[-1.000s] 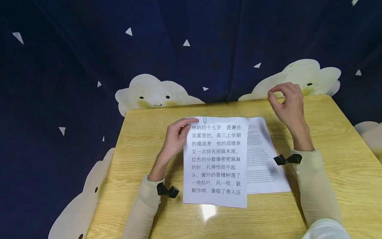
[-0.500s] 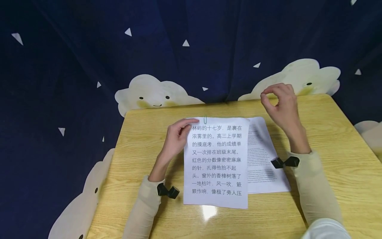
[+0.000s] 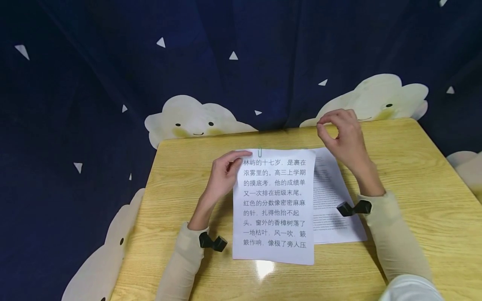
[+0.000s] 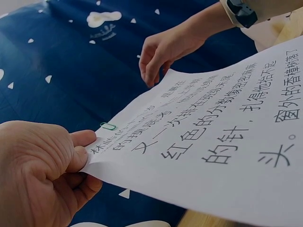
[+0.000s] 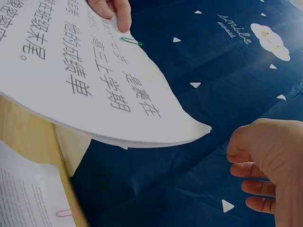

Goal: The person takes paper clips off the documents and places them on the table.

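My left hand point(image 3: 224, 173) pinches the top left corner of a stack of white sheets point(image 3: 278, 251) with large Chinese print, raised off the table. Beside those fingers, a green paper clip point(image 4: 108, 126) sits on the top edge. Beyond the stack's top right corner is my right hand point(image 3: 345, 136), apart from the paper. Its thumb and forefinger meet in a ring, and the other fingers are curled. I see nothing between those fingertips, though something tiny could be hidden there. The right wrist view shows the stack's free corner curving near this hand.
Partly under the raised stack, printed pages point(image 3: 331, 209) with small text lie on the wooden table point(image 3: 180, 179). A pink paper clip point(image 5: 66, 213) is on their edge. A dark blue curtain point(image 3: 211, 62) with clouds and triangles hangs behind the table.
My right hand has moved left and slightly lower, towards the stack's top right corner, with its fingers kept in a ring. My left hand and the stack have barely shifted.
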Motion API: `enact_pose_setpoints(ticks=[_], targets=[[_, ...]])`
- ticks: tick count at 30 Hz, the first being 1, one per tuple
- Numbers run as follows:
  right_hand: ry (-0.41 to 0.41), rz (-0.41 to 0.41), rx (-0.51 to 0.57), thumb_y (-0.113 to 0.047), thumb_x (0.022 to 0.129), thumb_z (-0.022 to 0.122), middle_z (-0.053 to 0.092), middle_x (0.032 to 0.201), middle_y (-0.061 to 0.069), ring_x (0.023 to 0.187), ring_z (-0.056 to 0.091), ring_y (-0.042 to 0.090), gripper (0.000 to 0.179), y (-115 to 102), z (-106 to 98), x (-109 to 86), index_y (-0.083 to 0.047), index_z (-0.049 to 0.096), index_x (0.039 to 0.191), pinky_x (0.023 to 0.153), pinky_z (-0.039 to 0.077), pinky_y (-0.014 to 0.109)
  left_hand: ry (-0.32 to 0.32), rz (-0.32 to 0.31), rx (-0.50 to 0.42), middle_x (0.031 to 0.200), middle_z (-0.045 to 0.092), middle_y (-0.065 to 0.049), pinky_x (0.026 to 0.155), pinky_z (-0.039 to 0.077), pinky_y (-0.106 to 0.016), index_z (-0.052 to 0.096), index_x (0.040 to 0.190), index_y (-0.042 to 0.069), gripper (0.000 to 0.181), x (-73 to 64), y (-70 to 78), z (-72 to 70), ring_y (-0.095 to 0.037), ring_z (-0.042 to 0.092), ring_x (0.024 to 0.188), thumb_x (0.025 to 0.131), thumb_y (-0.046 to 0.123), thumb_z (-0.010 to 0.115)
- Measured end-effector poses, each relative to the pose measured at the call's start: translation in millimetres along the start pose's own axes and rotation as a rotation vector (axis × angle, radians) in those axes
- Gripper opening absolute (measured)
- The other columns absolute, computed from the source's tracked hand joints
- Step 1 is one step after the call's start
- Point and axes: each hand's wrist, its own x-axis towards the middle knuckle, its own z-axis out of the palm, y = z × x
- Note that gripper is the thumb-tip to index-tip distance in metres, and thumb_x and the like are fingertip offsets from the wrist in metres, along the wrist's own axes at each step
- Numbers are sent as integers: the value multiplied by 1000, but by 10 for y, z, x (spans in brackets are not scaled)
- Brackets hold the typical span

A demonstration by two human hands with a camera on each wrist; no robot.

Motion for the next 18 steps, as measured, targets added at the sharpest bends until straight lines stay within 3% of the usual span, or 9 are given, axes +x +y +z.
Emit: enact_pose_setpoints(ticks=[18], targets=[[-92, -125, 66, -4, 90, 73, 69, 105, 14, 104, 55, 36, 5, -254, 291, -101, 0, 75, 93, 92, 41, 45, -14, 6, 14, 114, 72, -11, 49, 38, -23, 75, 124, 8, 31, -18, 27, 54, -15, 53, 57, 106, -3, 54]])
